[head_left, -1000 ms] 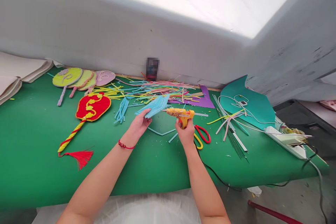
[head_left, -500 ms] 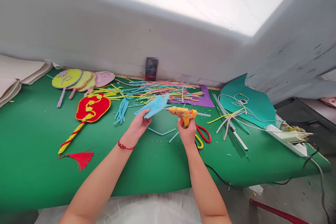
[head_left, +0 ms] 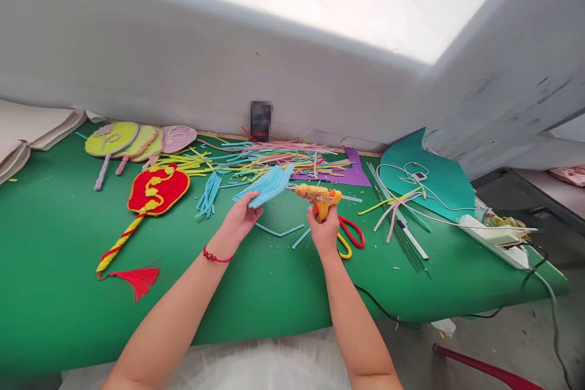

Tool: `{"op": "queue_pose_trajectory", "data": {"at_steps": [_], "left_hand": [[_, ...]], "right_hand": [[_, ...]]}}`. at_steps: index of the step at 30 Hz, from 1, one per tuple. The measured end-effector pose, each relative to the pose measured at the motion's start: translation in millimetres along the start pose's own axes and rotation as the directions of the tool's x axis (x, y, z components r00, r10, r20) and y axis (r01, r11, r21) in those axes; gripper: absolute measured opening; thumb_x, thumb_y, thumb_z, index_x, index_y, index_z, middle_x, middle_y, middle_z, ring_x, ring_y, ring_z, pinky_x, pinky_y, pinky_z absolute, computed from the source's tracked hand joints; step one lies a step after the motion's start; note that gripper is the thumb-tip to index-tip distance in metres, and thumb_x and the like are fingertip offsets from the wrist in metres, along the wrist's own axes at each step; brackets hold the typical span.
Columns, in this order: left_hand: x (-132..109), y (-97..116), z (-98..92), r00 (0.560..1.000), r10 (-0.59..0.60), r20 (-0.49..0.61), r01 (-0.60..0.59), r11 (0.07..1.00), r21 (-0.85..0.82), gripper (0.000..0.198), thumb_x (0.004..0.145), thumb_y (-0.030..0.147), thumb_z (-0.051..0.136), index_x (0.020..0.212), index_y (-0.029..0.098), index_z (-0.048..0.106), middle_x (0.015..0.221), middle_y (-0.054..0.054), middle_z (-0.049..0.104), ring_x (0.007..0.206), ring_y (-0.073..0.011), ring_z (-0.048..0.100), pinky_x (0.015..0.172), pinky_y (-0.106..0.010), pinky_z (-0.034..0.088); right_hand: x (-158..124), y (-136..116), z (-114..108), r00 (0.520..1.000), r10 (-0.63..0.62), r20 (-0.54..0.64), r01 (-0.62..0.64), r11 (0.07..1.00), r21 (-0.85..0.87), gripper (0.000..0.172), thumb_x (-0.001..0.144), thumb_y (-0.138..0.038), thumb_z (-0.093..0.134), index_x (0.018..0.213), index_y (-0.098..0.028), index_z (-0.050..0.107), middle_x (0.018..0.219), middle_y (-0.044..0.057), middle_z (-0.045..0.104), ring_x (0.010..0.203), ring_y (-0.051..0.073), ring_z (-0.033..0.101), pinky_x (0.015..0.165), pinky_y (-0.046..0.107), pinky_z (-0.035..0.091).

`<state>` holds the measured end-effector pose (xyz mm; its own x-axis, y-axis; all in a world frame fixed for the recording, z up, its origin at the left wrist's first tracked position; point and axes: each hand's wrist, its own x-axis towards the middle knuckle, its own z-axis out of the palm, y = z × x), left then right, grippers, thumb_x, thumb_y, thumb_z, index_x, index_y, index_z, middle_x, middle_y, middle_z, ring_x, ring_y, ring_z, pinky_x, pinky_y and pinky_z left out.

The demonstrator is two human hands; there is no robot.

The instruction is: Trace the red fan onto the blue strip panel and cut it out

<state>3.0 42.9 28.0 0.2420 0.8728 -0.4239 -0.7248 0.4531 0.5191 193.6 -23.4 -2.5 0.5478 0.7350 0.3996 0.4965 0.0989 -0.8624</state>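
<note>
My left hand (head_left: 237,220), with a red cord bracelet at the wrist, is closed on a flat light-blue piece made of pipe cleaners (head_left: 267,185), held tilted above the green table (head_left: 59,244). My right hand (head_left: 323,233) grips a yellow-orange hot glue gun (head_left: 319,196). Its nozzle points left and sits just beside the right edge of the blue piece. A black cord runs from the gun down over the table's front edge.
Red and yellow-handled scissors (head_left: 348,236) lie right of my right hand. A red fan with tassel (head_left: 156,189), pastel fans (head_left: 122,139), a heap of coloured pipe cleaners (head_left: 269,158), purple and teal sheets (head_left: 420,167), thin wires and a power strip (head_left: 491,236) surround the work spot.
The view has shifted slightly. Both hands keep their grips, with the glue gun's nozzle staying close to the blue piece.
</note>
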Motion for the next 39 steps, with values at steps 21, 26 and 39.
{"op": "queue_pose_trajectory", "data": {"at_steps": [21, 26, 39], "left_hand": [[-2.4, -2.5, 1.3, 1.0, -0.012, 0.008, 0.011, 0.999, 0.042, 0.01, 0.071, 0.007, 0.066, 0.072, 0.014, 0.06, 0.06, 0.004, 0.061, 0.047, -0.006, 0.052, 0.044, -0.019, 0.043], [-3.6, -2.8, 2.9, 1.0, -0.015, 0.017, 0.014, 0.999, 0.047, 0.011, 0.07, 0.007, 0.067, 0.071, 0.014, 0.059, 0.059, 0.004, 0.06, 0.047, -0.006, 0.051, 0.044, -0.019, 0.042], [-4.6, -2.0, 2.5, 1.0, -0.013, 0.0, 0.013, 0.998, 0.057, 0.01, 0.072, 0.006, 0.066, 0.074, 0.014, 0.061, 0.062, 0.003, 0.062, 0.049, -0.0065, 0.053, 0.047, -0.02, 0.043]], "right_hand": [[2.5, 1.3, 0.1, 0.999, 0.008, -0.053, -0.011, 0.998, -0.066, 0.034, 0.072, -0.041, 0.061, 0.094, -0.017, 0.053, 0.063, -0.003, 0.054, 0.054, 0.015, 0.049, 0.058, 0.029, 0.044], [2.9, -0.9, -0.7, 0.999, 0.033, -0.032, -0.034, 0.998, -0.044, 0.032, 0.073, -0.04, 0.06, 0.094, -0.017, 0.051, 0.064, -0.002, 0.054, 0.055, 0.015, 0.05, 0.058, 0.029, 0.044], [3.1, 0.1, -2.5, 0.998, 0.057, -0.025, -0.057, 0.998, -0.028, 0.027, 0.074, -0.041, 0.059, 0.086, -0.021, 0.046, 0.064, -0.003, 0.053, 0.055, 0.015, 0.05, 0.055, 0.028, 0.043]]}}
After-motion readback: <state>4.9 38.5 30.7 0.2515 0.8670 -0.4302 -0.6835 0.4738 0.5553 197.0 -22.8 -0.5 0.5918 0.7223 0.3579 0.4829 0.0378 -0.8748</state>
